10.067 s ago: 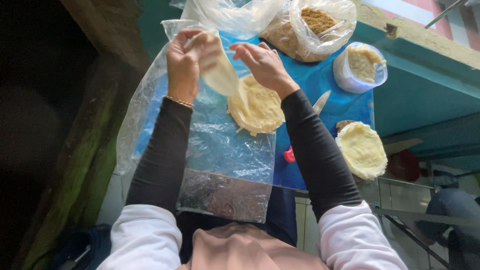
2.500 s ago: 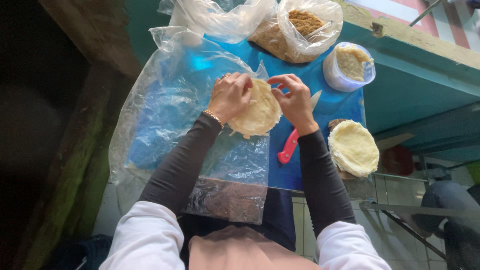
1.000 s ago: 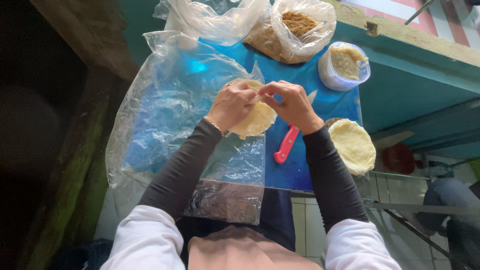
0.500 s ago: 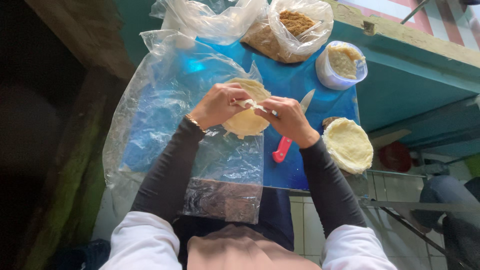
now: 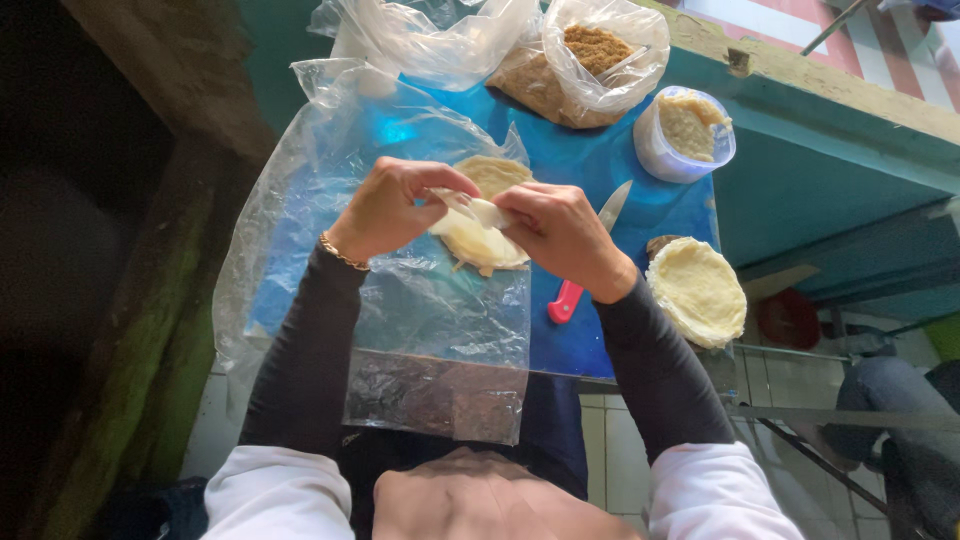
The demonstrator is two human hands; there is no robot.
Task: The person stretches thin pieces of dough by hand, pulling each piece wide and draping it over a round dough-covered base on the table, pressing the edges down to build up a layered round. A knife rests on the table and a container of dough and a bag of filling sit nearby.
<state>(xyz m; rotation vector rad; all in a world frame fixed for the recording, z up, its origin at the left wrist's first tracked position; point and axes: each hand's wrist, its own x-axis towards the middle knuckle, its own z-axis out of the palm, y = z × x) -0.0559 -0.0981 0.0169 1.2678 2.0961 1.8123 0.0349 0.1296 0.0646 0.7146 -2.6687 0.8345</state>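
Both my hands hold one thin pale round wrapper (image 5: 478, 240) above the clear plastic sheet (image 5: 420, 310). My left hand (image 5: 395, 205) pinches its left edge and my right hand (image 5: 555, 232) pinches the right, folding the top edge over between them. Another flat round wrapper (image 5: 495, 172) lies on the sheet just behind my hands. A knife with a red handle (image 5: 580, 285) lies on the blue table (image 5: 600, 170) to the right of my right hand.
A stack of pale round wrappers (image 5: 697, 290) sits at the table's right edge. At the back stand a plastic tub of filling (image 5: 688, 135), a clear bag of brown crumbs (image 5: 590, 60) and an empty clear bag (image 5: 420, 35). A dark wall runs along the left.
My hands have lifted the wrapper off the sheet and drawn it toward me, folding its top edge. The knife's blade now shows beside my right hand.
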